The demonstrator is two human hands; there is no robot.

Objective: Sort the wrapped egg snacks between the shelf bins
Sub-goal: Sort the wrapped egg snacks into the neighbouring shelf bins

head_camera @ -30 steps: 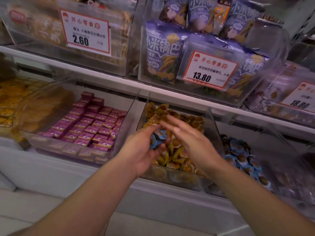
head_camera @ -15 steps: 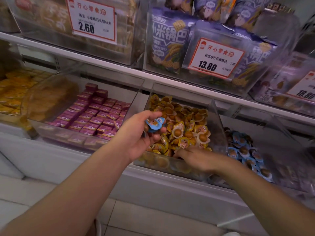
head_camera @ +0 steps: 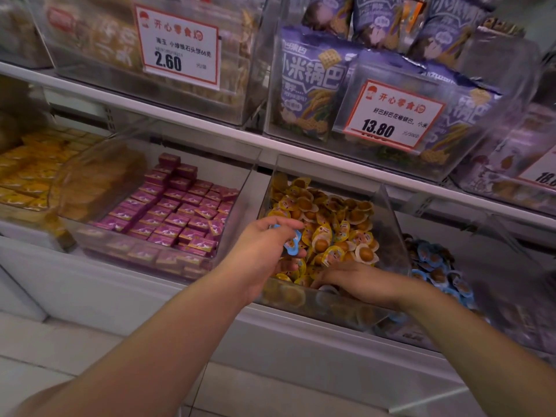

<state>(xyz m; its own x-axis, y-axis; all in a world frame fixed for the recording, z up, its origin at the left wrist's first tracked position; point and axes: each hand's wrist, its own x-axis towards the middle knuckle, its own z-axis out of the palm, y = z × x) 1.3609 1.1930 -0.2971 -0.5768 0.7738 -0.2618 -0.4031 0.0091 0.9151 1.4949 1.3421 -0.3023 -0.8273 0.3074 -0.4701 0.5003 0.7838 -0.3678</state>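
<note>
A clear shelf bin (head_camera: 391,212) holds a heap of yellow-wrapped egg snacks (head_camera: 337,233). To its right, another bin holds blue-wrapped egg snacks (head_camera: 436,266). My left hand (head_camera: 261,257) hovers over the front left of the yellow bin and grips blue-wrapped egg snacks (head_camera: 291,245) between thumb and fingers. My right hand (head_camera: 358,281) reaches down into the front of the yellow bin, its fingertips buried among the wrappers behind the bin's front wall; what they hold is hidden.
Left of the yellow bin is a bin of small purple boxes (head_camera: 180,212), and further left yellow packs (head_camera: 27,176). The upper shelf carries bins of purple snack bags (head_camera: 313,82) with price tags (head_camera: 391,115). A white shelf front (head_camera: 120,293) runs below.
My right hand dropped from above the heap into the front of the yellow bin. My left hand stayed over the bin, still holding the blue wrappers.
</note>
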